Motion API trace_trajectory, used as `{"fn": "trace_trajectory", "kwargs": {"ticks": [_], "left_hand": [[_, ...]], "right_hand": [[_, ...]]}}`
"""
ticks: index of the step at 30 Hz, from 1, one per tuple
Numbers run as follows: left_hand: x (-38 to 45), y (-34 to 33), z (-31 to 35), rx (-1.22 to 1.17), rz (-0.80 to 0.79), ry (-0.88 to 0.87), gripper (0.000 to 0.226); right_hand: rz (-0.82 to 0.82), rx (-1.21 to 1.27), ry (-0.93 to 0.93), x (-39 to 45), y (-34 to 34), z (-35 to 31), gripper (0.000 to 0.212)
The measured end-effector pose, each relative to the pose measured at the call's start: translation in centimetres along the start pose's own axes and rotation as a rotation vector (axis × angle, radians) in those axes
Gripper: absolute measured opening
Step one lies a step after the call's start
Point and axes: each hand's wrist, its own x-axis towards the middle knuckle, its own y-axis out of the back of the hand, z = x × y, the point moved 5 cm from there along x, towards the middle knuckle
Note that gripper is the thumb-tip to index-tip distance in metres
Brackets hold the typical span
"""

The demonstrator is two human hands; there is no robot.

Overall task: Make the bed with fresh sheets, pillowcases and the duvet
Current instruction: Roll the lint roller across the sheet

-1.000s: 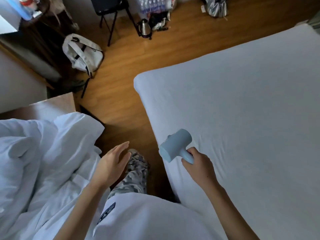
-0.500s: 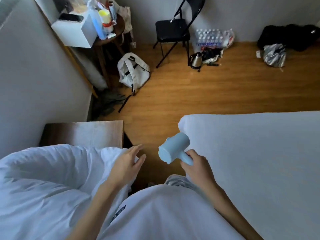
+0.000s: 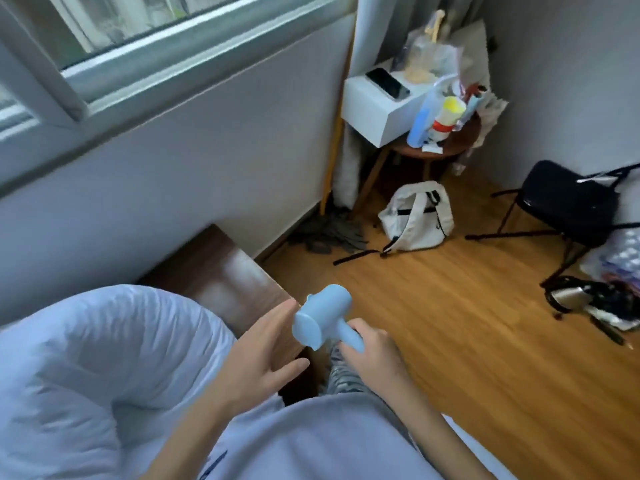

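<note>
Wood flooring fills the right half of the view, running to a grey wall under a window at the left. At the lower left a white duvet lies bunched in a heap, touching the near edge of a dark wooden nightstand that stands against the wall. The right hand has its fingers curled round the handle of a pale blue hairdryer, held in the air just past the nightstand's near corner with its barrel tilted up and away. The left hand hovers just beside the hairdryer with its fingers straight and slightly spread, gripping nothing; whether its fingertips touch the barrel cannot be told. In the far corner a small round table carries a white box with a phone on top and bottles crowded at its front edge. On the floor near the table's legs lies a white bag, with a mop between it and the wall. A black folding chair stands at the right edge, and a kettle sits on the floor near it.
</note>
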Motion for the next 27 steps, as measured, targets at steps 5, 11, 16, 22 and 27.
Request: {"fn": "trace_trajectory", "kwargs": {"ticks": [5,11,16,22,27], "left_hand": [[7.5,0.7,1.5,-0.103,0.25,0.159,0.062],[12.7,2.6,2.4,0.054,0.408,0.244,0.066],[13.4,3.0,1.5,0.226,0.438,0.327,0.088],[12.5,2.9,0.1,0.33,0.448,0.382,0.088],[11.7,4.3,-1.2,0.188,0.553,0.363,0.082]], "right_hand": [[-0.176,-0.168,0.337,10.5,5.1,-2.1,0.024],[-0.33,-0.203,0.623,17.9,8.0,-5.7,0.022],[-0.393,-0.177,0.679,19.7,6.6,-6.5,0.022],[-0.412,-0.192,0.654,19.6,3.9,-7.2,0.023],[-0.303,-0.163,0.615,19.2,3.7,-8.6,0.021]]}}
